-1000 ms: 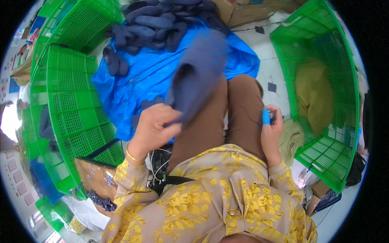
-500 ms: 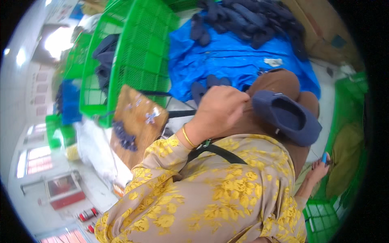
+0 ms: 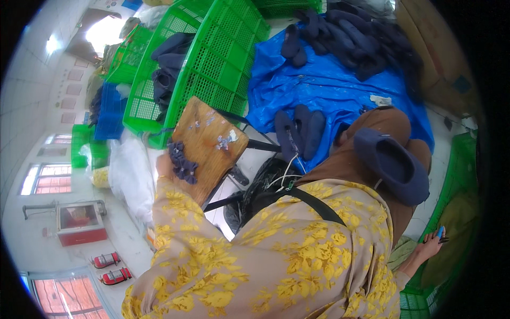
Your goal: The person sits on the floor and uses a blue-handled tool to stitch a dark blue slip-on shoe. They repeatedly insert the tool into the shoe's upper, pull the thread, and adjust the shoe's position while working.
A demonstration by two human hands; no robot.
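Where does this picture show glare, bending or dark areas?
Head view, upper left: a bright patch is washed out; head view, top: the blue sheet has shiny creases; head view, right of centre: the slipper on the brown trousers looks fairly clear; head view, right: the green basket bows near the black picture edge.

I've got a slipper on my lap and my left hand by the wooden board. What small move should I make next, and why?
I'd probably pinch one piece from the cluster of small navy pieces with your left hand: it's right at that cluster's edge on the wooden board, while the navy slipper lies on your lap untouched by either hand.
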